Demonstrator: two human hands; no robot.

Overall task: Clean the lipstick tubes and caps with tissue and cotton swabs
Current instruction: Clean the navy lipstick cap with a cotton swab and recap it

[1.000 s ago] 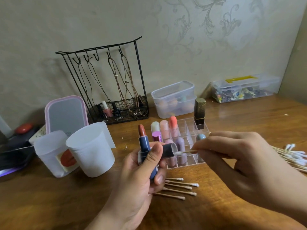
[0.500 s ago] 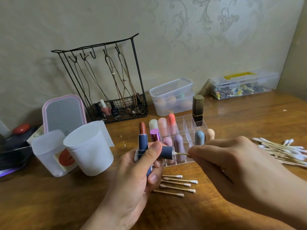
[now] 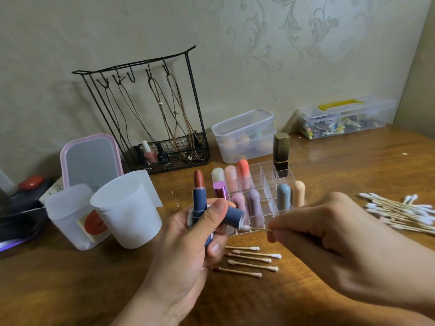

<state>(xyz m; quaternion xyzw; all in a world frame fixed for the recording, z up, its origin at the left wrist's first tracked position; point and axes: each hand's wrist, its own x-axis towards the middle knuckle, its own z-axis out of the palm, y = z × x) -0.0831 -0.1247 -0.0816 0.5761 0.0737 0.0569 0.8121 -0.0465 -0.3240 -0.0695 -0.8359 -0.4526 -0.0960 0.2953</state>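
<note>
Navy lipstick tube point(image 3: 199, 203) and cap point(image 3: 231, 215) clamped in left hand point(image 3: 188, 245); cotton swab point(image 3: 255, 228) pinched in right hand point(image 3: 329, 241) at cap mouth — risk: bared bullet smearing thumb.

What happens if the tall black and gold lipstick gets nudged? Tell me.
The black and gold lipstick stands tall and narrow in the clear organizer, so it probably tips rather than slides. The compartment walls hold only its base, likely limiting the lean.
</note>
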